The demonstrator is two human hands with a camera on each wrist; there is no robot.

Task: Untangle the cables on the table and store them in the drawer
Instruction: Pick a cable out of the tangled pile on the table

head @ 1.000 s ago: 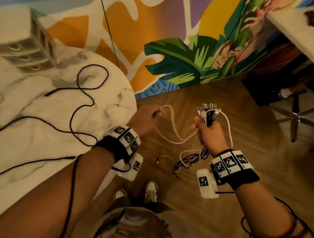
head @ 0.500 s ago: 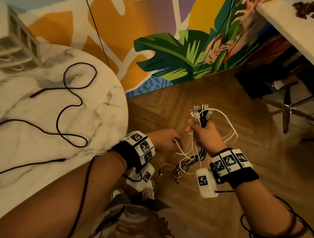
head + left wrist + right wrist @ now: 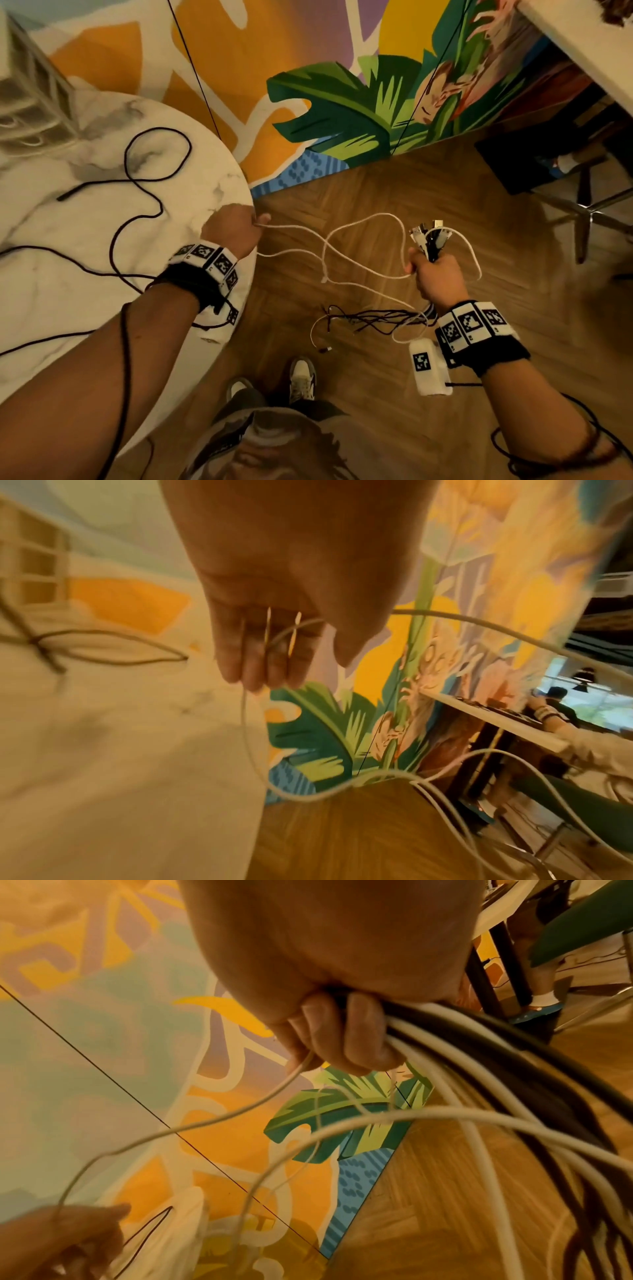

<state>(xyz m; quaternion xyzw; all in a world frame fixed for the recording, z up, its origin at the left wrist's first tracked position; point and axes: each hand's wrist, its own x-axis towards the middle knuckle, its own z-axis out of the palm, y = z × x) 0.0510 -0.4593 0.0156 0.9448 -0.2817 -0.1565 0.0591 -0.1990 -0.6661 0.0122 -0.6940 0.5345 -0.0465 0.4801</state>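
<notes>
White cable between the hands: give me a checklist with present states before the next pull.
1. Left hand holds the white cable: ok, strand runs through its fingers in the left wrist view.
2. Right hand grips the cable bundle: ok, fingers curled round it.
3. White cable free of the bundle: not ok, it loops and crosses itself between the hands.
4. Dangling ends untangled: not ok, black and white strands mixed.
5. Black cable on the table stored: not ok.
6. Drawer open: cannot tell.
</notes>
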